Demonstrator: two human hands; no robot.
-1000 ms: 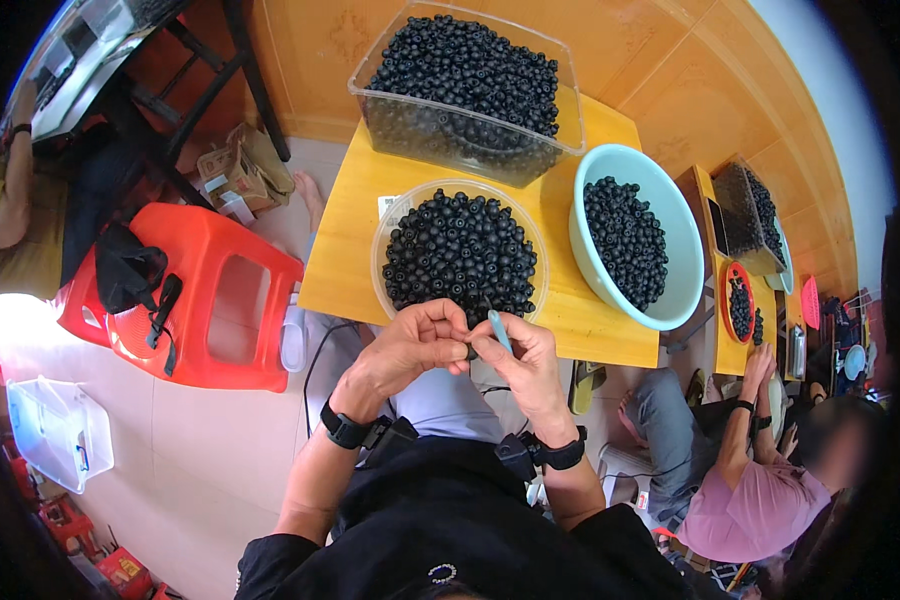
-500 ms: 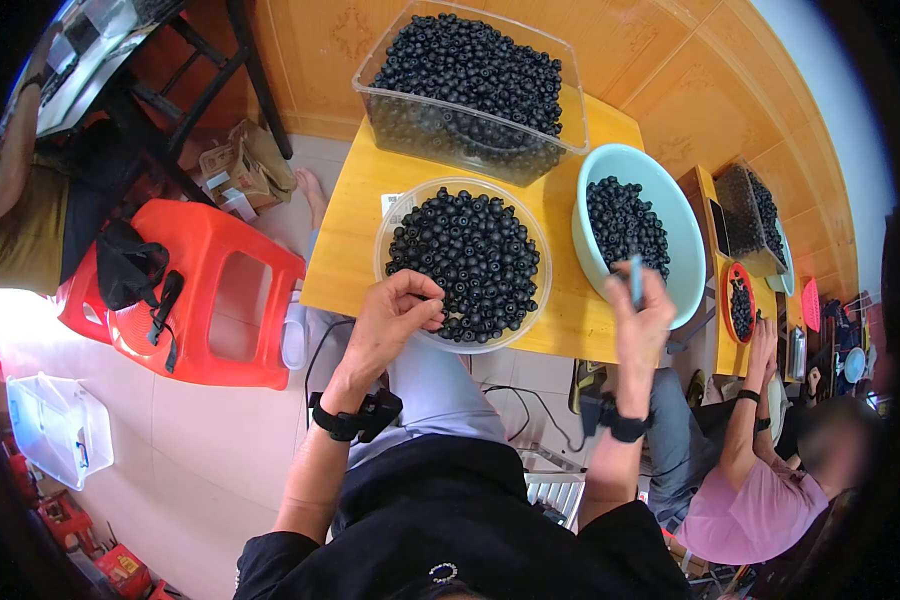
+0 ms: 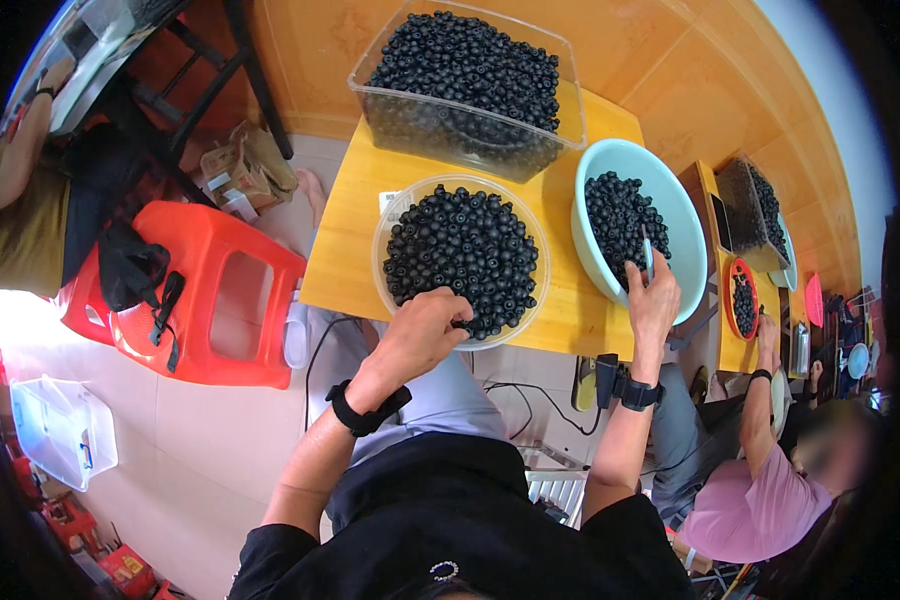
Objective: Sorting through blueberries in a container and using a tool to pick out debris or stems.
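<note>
A slim pale-blue tool [image 3: 649, 258] sat pinched between the fingers and thumb of the right hand [image 3: 654, 300], over the near part of the blue bowl [image 3: 682, 230]. The bowl's near rim passed below the grip, and its beads [image 3: 618, 215] lay just beyond and left of the fingertips. The tool's long axis ran away from the person, its far end upward and leaning slightly left. Well left of the grip, the left hand [image 3: 420, 335] bent over the near edge of a round tub [image 3: 396, 208], covering part of its rim, fingers bunched at the beads; whether they pinched one could not be told. The tub was full of black beads; the bowl was partly filled. Beyond the grip and to its left, a clear box [image 3: 410, 140] held a heap more. All three containers stood on the yellow table [image 3: 345, 250]. Farther left was a red stool [image 3: 200, 240], a black bag [image 3: 128, 270] on it.
</note>
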